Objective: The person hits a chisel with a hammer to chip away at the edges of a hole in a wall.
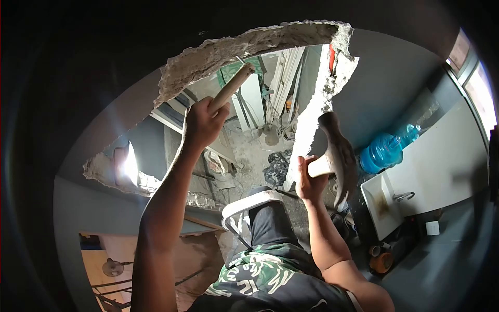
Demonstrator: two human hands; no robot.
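The head view looks down over the person's body, with both arms raised before a large ragged hole (208, 61) in a grey wall. The left grip (201, 124) is closed around a wooden rod (231, 89), with the fingers wrapped about its lower part. The rod slants up and to the right across the opening, and a thin metal piece (240, 60) shows near its far end. The right grip (311, 183) is closed around the pale handle of a hammer (340, 161), close under the head. The hammer lies right of the hole's bright broken edge, its dark, curved head running up and down the picture. The two tools are well apart.

A red strip (331, 58) shows in the broken edge at the upper right. Through the hole are long pale boards (249, 106), a green patterned sheet (226, 73) and a crumpled black bag (277, 167) on a dusty floor (249, 156). A white-soled shoe (252, 202) shows below the opening.

On the right, clear blue bottles (383, 152) are beside a pale worktop (447, 161). Next to it is a white sink (382, 205), stained brown inside, with a tap (404, 196) at its side. A small white square item (432, 228) and an orange round item (382, 262) are lower down. A fan (113, 267) shows at the lower left.
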